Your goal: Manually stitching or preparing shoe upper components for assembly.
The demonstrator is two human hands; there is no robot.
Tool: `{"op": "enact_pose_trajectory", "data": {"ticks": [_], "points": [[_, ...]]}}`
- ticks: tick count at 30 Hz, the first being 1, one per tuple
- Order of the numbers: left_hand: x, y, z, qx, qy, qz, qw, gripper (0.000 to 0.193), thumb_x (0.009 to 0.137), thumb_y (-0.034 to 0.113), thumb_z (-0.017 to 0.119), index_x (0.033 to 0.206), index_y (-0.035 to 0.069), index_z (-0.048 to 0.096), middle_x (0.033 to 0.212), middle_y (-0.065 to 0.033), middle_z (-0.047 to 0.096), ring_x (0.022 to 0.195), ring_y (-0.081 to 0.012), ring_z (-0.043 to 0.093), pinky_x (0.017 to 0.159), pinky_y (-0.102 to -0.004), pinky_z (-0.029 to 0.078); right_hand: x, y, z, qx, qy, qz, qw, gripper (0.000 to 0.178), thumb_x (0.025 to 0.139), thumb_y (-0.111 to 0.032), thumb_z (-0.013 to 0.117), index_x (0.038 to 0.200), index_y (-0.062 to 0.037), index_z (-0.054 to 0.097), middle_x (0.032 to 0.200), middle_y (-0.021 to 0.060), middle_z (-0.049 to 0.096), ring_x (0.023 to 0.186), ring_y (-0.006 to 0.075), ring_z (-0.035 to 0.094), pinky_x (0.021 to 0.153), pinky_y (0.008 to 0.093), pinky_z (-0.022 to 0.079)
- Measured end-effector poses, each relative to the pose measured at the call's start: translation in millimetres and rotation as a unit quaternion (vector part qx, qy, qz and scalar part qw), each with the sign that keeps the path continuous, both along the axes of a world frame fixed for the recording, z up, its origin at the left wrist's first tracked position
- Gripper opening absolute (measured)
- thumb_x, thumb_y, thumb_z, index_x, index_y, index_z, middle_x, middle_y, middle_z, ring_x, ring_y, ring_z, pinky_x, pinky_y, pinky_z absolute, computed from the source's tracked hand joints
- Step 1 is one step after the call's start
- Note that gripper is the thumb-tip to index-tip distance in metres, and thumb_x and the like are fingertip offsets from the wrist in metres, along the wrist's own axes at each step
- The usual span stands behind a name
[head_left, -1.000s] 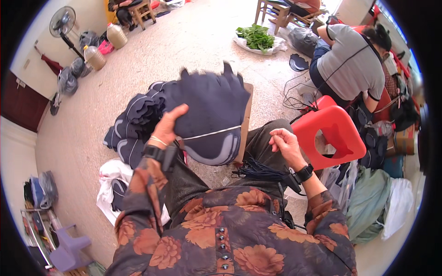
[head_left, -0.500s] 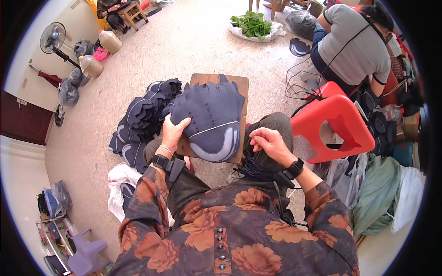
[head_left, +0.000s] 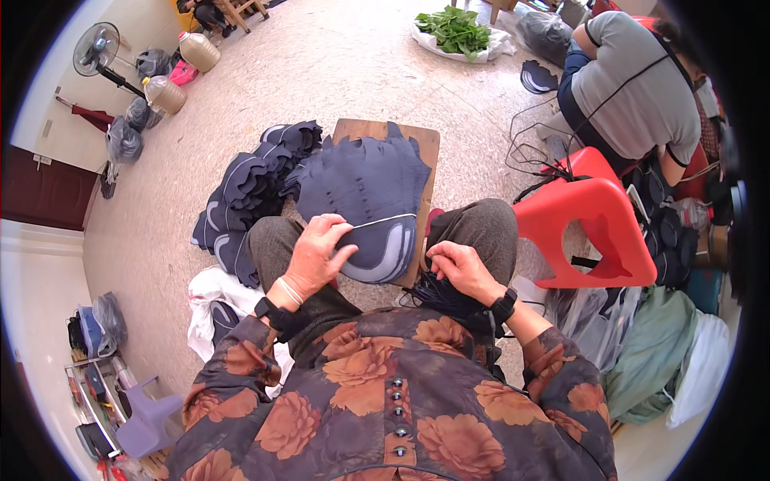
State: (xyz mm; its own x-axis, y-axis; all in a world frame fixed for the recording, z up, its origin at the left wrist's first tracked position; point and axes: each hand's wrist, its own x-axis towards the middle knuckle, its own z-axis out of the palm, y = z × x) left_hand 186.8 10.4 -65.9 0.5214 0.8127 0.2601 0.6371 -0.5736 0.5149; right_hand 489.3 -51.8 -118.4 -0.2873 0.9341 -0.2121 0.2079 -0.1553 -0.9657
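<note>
A stack of dark blue fabric pieces (head_left: 361, 180) with pale grey curved trim lies fanned out on a small wooden stool (head_left: 430, 144) before my knees. My left hand (head_left: 315, 255) is at the near left edge of the stack, its fingers apart and the fingertips over the trimmed piece on top. Beside the stool, my right hand (head_left: 463, 270) is closed in a pinch above my right thigh. Just under it hangs a bundle of dark cords (head_left: 437, 295). Whatever its fingertips hold is too small to make out.
More dark fabric pieces (head_left: 245, 188) are heaped left of the stool, near a white cloth bag (head_left: 210, 293). A red plastic stool (head_left: 597, 216) stands at my right. Beyond it a person in grey (head_left: 634, 88) bends over. Leafy greens (head_left: 453, 32) lie ahead.
My left hand has moved from the stack's left side down to its near edge. My right hand has lowered slightly toward the cord bundle. The view has shifted a little.
</note>
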Motion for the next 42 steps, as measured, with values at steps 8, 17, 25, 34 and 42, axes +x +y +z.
{"op": "enact_pose_trajectory", "data": {"ticks": [8,17,25,34,42], "points": [[9.1,16.5,-12.7,-0.042,0.033,0.027,0.998,0.019,0.072,0.009,0.073,0.087,0.004,0.060,0.092,-0.0090,0.055,0.091,-0.0313,0.055,0.077,-0.0395,0.044,-20.1,44.8,33.6,0.248,-0.086,-0.033,0.964,0.007,0.089,-0.004,0.059,0.091,0.0007,0.063,0.094,0.0122,0.066,0.088,0.0256,0.065,0.078,0.0339,0.052],[-1.3,20.8,-17.3,-0.066,-0.109,0.016,0.992,0.009,0.080,0.007,0.065,0.079,0.002,0.057,0.073,-0.0115,0.060,0.075,-0.0307,0.057,0.069,-0.0388,0.044,-77.1,41.1,31.5,0.458,-0.206,0.078,0.862,0.005,0.081,-0.005,0.061,0.086,-0.0023,0.059,0.112,0.0130,0.060,0.113,0.0336,0.054,0.097,0.0432,0.042],[-5.2,18.7,-19.1,-0.148,-0.062,-0.030,0.987,0.019,0.078,0.017,0.072,0.092,0.009,0.062,0.073,-0.0024,0.061,0.076,-0.0208,0.056,0.091,-0.0418,0.036,-70.2,54.9,53.2,0.312,-0.253,0.195,0.895,0.006,0.085,-0.013,0.060,0.086,-0.0080,0.062,0.087,0.0065,0.060,0.095,0.0265,0.059,0.089,0.0410,0.041],[2.7,8.1,-27.8,-0.070,0.003,-0.011,0.997,0.034,0.072,0.022,0.077,0.098,0.013,0.059,0.079,-0.0007,0.052,0.089,-0.0245,0.052,0.100,-0.0483,0.032,-70.4,8.3,53.3,0.387,-0.300,0.242,0.838,0.004,0.080,-0.008,0.057,0.080,-0.0043,0.056,0.080,0.0125,0.058,0.081,0.0317,0.059,0.075,0.0419,0.043],[-10.5,12.2,-31.5,-0.084,-0.061,-0.043,0.994,0.034,0.068,0.025,0.079,0.096,0.014,0.064,0.084,-0.0026,0.056,0.084,-0.0228,0.052,0.084,-0.0352,0.038,-86.9,-10.8,44.3,0.235,-0.127,0.260,0.928,0.011,0.087,-0.011,0.058,0.086,-0.0001,0.059,0.080,0.0160,0.059,0.080,0.0373,0.061,0.070,0.0462,0.048]]}}
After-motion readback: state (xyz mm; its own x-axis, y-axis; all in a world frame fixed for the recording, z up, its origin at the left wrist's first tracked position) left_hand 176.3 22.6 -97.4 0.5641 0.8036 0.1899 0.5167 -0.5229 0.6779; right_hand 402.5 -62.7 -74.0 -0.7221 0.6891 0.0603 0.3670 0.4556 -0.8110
